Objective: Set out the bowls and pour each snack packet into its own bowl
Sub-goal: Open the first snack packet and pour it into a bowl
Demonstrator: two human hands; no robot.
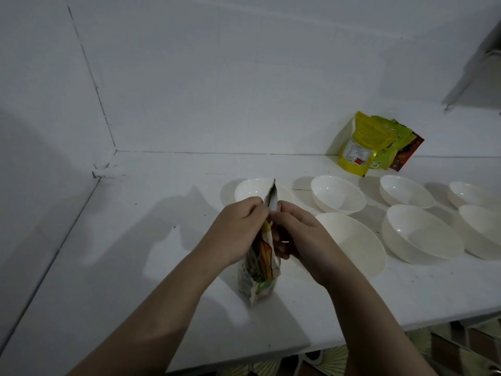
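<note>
I see my left hand point(238, 229) and right hand point(298, 234) both pinching the top of a snack packet point(259, 267) that stands upright on the white tabletop point(135, 267). Seven white bowls point(339, 195) sit just right and beyond in two rows, all empty. More packets point(363, 145) lean against the far wall point(244, 90).
</note>
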